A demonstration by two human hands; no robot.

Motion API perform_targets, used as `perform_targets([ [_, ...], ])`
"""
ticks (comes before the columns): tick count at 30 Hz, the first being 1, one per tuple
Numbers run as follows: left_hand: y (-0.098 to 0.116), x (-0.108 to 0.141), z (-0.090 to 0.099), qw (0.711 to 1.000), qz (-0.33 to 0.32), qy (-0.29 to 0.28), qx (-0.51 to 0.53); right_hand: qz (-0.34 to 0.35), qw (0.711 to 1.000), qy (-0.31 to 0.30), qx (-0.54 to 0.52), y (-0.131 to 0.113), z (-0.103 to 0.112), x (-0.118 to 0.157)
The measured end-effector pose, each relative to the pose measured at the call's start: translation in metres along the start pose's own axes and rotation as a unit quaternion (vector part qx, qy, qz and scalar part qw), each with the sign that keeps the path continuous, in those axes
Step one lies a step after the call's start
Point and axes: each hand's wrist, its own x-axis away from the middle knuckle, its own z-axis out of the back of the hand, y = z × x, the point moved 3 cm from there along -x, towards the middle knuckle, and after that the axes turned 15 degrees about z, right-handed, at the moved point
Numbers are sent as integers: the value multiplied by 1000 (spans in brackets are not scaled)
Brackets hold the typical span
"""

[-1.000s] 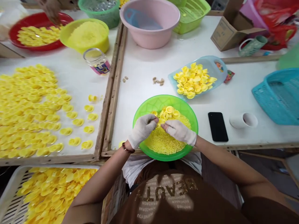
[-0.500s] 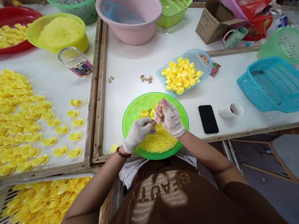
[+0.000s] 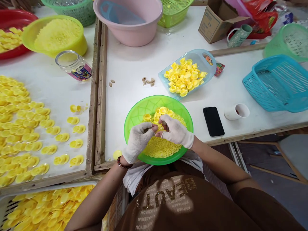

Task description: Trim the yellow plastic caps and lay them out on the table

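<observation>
In the head view, a green basin [image 3: 134, 112] sits at the table's front edge, holding a heap of small yellow pellets [image 3: 166, 147] and several yellow cup-shaped plastic pieces [image 3: 163, 111]. Over it, my left hand [image 3: 139, 139], in a white fingerless-tip glove, pinches a small yellow plastic piece [image 3: 160, 128] between thumb and forefinger. My right hand [image 3: 176, 130], gloved alike, meets it from the other side, its fingers curled round the same piece. Fine detail of the piece is hidden by the fingertips. Beyond the basin, a clear blue scoop [image 3: 204, 62] carries more yellow cups [image 3: 185, 77].
Left of a wooden divider [image 3: 96, 96] lie rows of yellow pieces [image 3: 21, 128] and a clear jar [image 3: 72, 65]. A black phone [image 3: 213, 122], white cup [image 3: 237, 112] and blue basket [image 3: 274, 86] stand right. A pink basin [image 3: 134, 32] and cardboard box [image 3: 213, 24] are behind.
My right hand has come down from a raised pinch and turned toward the left fingertips, uncovering yellow cups in the basin. My left hand stays nearly in place.
</observation>
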Motion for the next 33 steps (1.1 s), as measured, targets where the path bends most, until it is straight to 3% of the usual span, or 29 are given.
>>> perform_targets([
  [4, -3, 2, 6, 999, 26, 1, 25, 52, 998, -36, -3, -1, 9, -1],
  [7, -6, 2, 9, 996, 53, -8, 78, 85, 996, -22, 12, -4, 17, 1],
  [12, -2, 4, 3, 995, 65, -34, 71, 9, 998, -18, -60, -3, 5, -1],
  [15, -3, 4, 7, 997, 57, -7, 54, 22, 996, -33, -76, -1, 9, 0],
  [18, -7, 3, 11, 996, 54, 9, 72, 54, 998, -31, -26, -2, 17, 1],
  [24, -4, 2, 3, 996, 56, -21, 64, 23, 998, -26, -48, -5, 5, -6],
  [27, -5, 3, 4, 989, 87, -29, 114, 12, 997, -31, -75, 0, 13, -2],
  [31, -8, 3, 6, 972, 128, -54, 188, 29, 996, -42, 73, 2, 31, 6],
  [33, -8, 2, 4, 972, 125, -51, 190, 43, 993, -35, 104, -5, 30, 4],
])
